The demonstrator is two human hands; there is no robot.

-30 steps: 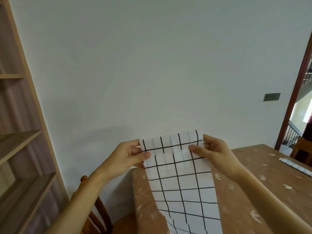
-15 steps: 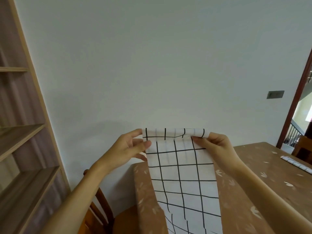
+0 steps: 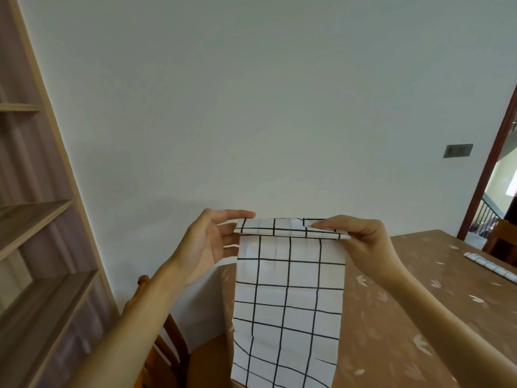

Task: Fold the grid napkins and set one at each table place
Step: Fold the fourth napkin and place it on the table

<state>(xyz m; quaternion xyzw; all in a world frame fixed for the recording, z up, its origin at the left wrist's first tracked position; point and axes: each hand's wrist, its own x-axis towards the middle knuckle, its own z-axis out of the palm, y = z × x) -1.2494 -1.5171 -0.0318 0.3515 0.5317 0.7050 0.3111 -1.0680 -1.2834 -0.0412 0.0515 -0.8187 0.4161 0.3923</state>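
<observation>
A white napkin with a black grid (image 3: 288, 298) hangs upright over the near left part of the table (image 3: 419, 303), its top strip folded over toward me. At the fold's left corner my left hand (image 3: 204, 245) pinches the cloth, thumb along the top edge and fingers reaching behind it. The right end of the fold is pinched by my right hand (image 3: 361, 236), fingers lying along its front. The napkin's lower end runs out of view at the bottom. A second grid napkin (image 3: 492, 267), folded into a narrow strip, lies at the table's right side.
A brown cloth with pale leaf marks covers the table. A wooden chair (image 3: 165, 345) stands at its left end, below my left forearm. Wooden shelves (image 3: 36, 214) fill the left wall. An open doorway with a dark frame (image 3: 486, 169) is at the far right.
The top strip of the napkin has been turned further over into a flatter fold. Both hands moved slightly right and my left hand's fingers straightened.
</observation>
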